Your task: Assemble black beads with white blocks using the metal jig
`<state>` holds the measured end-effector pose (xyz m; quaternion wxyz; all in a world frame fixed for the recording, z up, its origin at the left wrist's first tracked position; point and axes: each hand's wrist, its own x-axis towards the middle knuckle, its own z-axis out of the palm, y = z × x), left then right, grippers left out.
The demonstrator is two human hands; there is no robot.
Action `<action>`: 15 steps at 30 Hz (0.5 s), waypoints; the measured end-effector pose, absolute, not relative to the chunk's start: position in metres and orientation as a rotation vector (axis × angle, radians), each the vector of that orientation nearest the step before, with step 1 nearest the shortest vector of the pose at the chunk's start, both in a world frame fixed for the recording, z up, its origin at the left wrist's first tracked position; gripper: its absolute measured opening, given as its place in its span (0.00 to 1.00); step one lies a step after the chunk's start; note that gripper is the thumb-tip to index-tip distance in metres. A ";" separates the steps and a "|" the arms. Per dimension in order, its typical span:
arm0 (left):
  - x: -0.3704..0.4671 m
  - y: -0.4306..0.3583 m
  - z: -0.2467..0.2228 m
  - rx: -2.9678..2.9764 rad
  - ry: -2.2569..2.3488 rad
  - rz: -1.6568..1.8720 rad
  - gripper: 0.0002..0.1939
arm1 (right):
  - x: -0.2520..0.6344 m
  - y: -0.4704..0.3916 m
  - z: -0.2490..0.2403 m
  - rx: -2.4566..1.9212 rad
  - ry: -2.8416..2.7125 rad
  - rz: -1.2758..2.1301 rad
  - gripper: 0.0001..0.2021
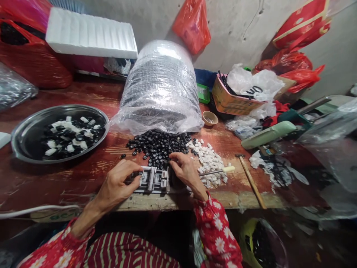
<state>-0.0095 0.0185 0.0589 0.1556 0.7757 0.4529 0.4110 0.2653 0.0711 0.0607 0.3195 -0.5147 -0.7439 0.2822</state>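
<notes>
A metal fixture [152, 179] with small white pieces in it lies at the table's front edge. My left hand [120, 181] is at its left end, thumb and forefinger pinched round a small dark and white part. At the fixture's right end is my right hand [184, 169], its fingers closed over a black part that is mostly hidden. Behind the fixture spreads a pile of black round pieces [161, 145]. White pieces [210, 160] are heaped to its right, with a white-handled screwdriver [228, 169] lying across them.
A steel bowl [21, 143] of black and white parts stands at left. A large plastic-wrapped roll [161, 82] stands behind the pile. At right lie a hammer [251, 180] and plastic bags; a small round dish [210, 118] and a box [231, 102] sit farther back.
</notes>
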 end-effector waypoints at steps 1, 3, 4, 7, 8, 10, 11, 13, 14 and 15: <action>-0.010 0.016 0.059 2.236 1.281 1.159 0.07 | 0.266 0.065 0.065 -1.333 -1.955 0.747 0.08; -0.010 0.012 0.057 2.288 1.240 1.106 0.08 | 0.266 0.049 0.074 -1.302 -1.967 0.771 0.08; -0.010 0.010 0.056 2.320 1.226 1.066 0.09 | 0.265 0.041 0.077 -1.292 -1.979 0.790 0.09; -0.010 0.007 0.053 2.405 1.222 0.952 0.11 | 0.259 0.017 0.081 -1.278 -2.033 0.817 0.11; -0.010 0.006 0.052 2.426 1.230 0.926 0.11 | 0.255 0.011 0.079 -1.281 -2.060 0.804 0.12; -0.010 0.005 0.050 2.467 1.237 0.874 0.12 | 0.247 0.001 0.073 -1.308 -2.101 0.749 0.12; -0.010 0.004 0.049 2.486 1.235 0.851 0.12 | 0.243 -0.002 0.069 -1.331 -2.114 0.714 0.11; -0.009 0.003 0.048 2.516 1.228 0.829 0.11 | 0.237 -0.007 0.063 -1.391 -2.135 0.642 0.10; -0.009 0.003 0.048 2.522 1.228 0.833 0.10 | 0.235 -0.009 0.061 -1.419 -2.144 0.608 0.09; -0.009 0.003 0.047 2.521 1.234 0.844 0.10 | 0.233 -0.011 0.059 -1.440 -2.153 0.572 0.09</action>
